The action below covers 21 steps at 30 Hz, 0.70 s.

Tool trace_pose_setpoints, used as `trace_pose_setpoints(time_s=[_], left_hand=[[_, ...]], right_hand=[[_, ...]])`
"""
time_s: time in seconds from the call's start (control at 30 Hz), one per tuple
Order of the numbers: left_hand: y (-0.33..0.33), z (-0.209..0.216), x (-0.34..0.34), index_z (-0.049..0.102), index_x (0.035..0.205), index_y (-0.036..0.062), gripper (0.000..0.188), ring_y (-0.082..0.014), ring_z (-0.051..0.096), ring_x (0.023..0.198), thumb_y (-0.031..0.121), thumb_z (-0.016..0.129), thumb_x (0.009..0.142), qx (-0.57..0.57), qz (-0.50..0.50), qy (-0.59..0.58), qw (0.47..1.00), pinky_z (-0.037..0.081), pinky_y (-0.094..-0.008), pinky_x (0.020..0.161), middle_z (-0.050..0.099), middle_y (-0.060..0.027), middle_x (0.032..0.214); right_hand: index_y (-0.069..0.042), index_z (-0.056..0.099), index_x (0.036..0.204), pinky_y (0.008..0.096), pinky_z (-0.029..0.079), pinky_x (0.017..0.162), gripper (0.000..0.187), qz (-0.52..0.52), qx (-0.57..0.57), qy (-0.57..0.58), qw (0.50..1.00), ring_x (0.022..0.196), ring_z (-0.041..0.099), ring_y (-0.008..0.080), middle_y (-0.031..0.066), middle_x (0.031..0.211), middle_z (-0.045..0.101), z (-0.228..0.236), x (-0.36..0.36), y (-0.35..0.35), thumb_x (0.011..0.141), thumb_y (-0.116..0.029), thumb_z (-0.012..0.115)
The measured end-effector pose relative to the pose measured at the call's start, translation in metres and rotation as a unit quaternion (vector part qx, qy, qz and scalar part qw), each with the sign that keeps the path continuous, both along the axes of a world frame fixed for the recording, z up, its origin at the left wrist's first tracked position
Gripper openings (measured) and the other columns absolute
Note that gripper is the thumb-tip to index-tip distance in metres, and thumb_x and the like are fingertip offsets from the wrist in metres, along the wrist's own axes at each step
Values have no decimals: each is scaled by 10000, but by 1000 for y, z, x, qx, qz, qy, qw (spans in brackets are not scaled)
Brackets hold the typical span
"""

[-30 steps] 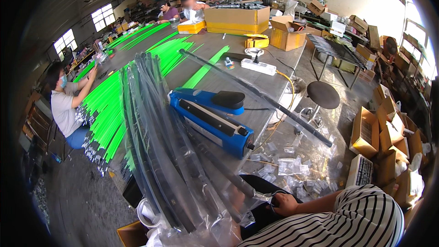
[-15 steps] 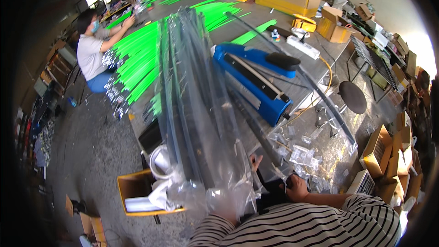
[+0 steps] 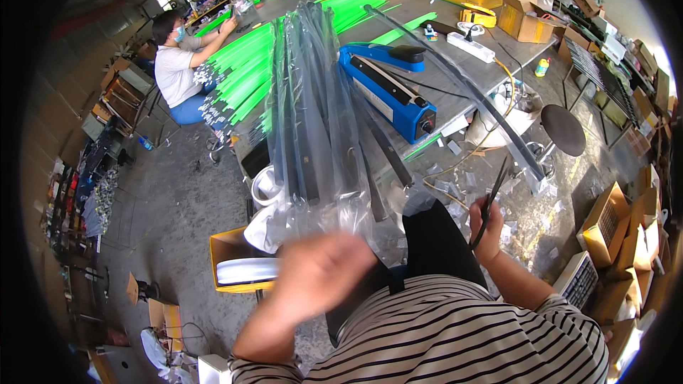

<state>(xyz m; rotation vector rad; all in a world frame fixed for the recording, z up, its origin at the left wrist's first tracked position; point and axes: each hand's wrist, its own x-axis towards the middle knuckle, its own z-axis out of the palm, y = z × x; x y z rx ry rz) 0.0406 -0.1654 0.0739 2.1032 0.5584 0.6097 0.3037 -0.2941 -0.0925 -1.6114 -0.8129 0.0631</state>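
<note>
My right hand (image 3: 486, 236) is closed around black-handled scissors (image 3: 492, 203), their blades pointing up and away from me. In front of my body my left hand (image 3: 320, 267) is smeared by motion, so its fingers cannot be read. It is nearest to the near ends of a bundle of long dark strips in clear plastic sleeves (image 3: 313, 114), which lies along the table and hangs over its edge. Right of the bundle stands a blue heat sealer (image 3: 388, 96) with a black-tipped lever. One more sleeved strip (image 3: 484, 103) slants across the table's right side.
Many bright green strips (image 3: 245, 78) cover the left of the table, where a masked person (image 3: 178, 71) sits. A carton (image 3: 235, 245) with white rolls is below the bundle. A white power strip (image 3: 471, 48), a round stool (image 3: 563, 130) and plastic scraps on the floor are to the right.
My right hand has moved right and up from the sleeve ends, and the scissors now show clearly. My left hand has come out from behind the plastic. The view has shifted slightly.
</note>
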Motion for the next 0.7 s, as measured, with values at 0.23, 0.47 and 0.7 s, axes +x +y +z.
trace_pose_setpoints(time_s=[0.23,0.47,0.7], left_hand=[[52,7,39,609,592,-29,338,-350,575,581,284,631,717,186,142,234,944,465,-383,600,558,-196,563],[22,12,61,548,641,20,198,-47,499,428,123,569,809,-166,39,-9,985,365,-174,387,522,3,506],[-14,9,82,519,652,5,155,-122,490,428,76,616,749,166,31,-64,983,354,-249,410,499,-71,517]], right_hand=[[-34,481,761,216,421,428,248,270,-78,196,940,526,543,98,32,641,541,122,-34,78,779,-223,641],[-7,514,800,242,475,538,321,346,-61,358,865,633,585,147,81,724,580,121,-48,127,770,-295,650],[-48,502,754,312,485,616,141,421,19,506,753,699,583,188,125,786,586,134,-43,114,819,-155,567]])
